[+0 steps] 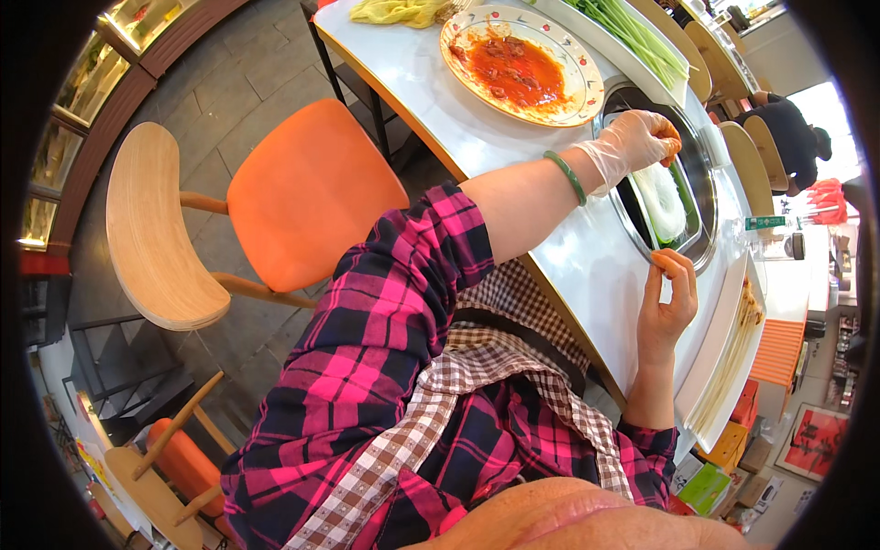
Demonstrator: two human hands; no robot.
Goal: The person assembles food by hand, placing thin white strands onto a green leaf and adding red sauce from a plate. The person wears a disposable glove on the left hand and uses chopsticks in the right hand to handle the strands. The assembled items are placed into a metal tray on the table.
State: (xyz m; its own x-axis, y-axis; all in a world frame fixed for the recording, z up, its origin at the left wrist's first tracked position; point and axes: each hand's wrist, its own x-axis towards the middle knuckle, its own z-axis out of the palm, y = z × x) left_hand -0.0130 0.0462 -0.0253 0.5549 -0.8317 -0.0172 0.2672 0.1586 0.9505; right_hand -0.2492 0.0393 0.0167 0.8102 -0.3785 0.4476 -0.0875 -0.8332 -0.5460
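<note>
My left hand (638,143), in a thin clear glove with reddish stains on the fingertips, hangs over a pale-rimmed tray (646,218) with its fingers bunched; whether they hold something is hidden. A green bangle (565,179) circles that wrist. White food (660,199) and green leafy food (687,196) lie in the tray, within a round metal-rimmed recess (711,227). My bare right hand (670,292) has thumb and fingertips together at the tray's near edge; a grip is unclear. Left of the recess, a patterned plate (584,103) bears red sauce with dark chunks (512,69).
A long dish of green stalks (650,48) is beyond the recess. Thin skewers (722,357) lie in a white dish (705,385) at right. Yellow cloth-like material (395,10) is at the table's far end. An orange chair (309,192) stands left; a person (784,141) is in the background.
</note>
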